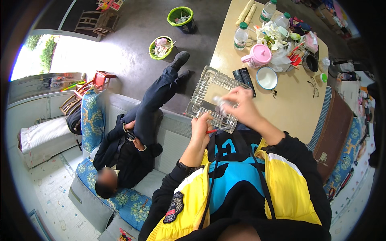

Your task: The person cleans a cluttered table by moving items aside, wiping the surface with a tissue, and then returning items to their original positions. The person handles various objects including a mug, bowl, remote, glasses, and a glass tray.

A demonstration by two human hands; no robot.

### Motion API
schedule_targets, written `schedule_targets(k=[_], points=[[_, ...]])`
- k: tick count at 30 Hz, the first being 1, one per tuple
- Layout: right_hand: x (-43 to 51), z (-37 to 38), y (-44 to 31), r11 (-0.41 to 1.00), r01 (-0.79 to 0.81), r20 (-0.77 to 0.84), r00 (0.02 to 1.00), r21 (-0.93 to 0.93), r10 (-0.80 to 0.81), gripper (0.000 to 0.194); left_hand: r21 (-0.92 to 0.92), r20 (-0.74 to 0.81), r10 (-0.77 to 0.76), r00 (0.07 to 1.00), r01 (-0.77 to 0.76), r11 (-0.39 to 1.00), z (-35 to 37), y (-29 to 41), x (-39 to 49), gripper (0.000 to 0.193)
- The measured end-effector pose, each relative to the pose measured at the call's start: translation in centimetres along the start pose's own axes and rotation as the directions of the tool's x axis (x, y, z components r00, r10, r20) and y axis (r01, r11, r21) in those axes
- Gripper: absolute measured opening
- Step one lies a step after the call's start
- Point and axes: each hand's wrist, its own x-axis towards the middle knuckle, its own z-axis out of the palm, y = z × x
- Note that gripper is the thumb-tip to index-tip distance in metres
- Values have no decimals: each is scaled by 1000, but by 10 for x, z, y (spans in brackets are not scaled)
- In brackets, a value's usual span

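Observation:
My left hand (199, 128) grips the near edge of a clear ribbed rectangular frame (199, 93), glass or clear plastic, which lies partly over the table's edge. A thin red-handled tool (212, 131) with a slender light tip sticks out beside that hand; its kind is not plain. My right hand (241, 104) is over the frame's near right part, fingers closed around a small whitish, see-through thing (221, 104) blurred by motion. Through the frame's middle the tabletop and the dark floor show. Beyond my right hand lie black remote controls (245, 79).
The pale table (289, 111) bears a white bowl (267, 78), a pink lidded cup (259, 55), water bottles (240, 39), white flowers and eyeglasses (313, 88). A person (126, 150) reclines on the grey sofa (172, 138) at left. Two lined waste bins (164, 55) stand on the floor.

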Motion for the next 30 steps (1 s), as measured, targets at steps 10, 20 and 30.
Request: schedule_targets(k=[10,20,30], points=[[16,-28,23,989,-107,56,993,107,102,23,-3,-14,25,1000,-25,1000,-2,5,6,19],[9,10,17,988,99,81,993,-120,-89,10,52,-55,60,997,-57,997,3,10,6,15],[18,12,16,848,163,133,985,-504,-110,10,50,-31,64,997,-62,997,0,7,12,13]])
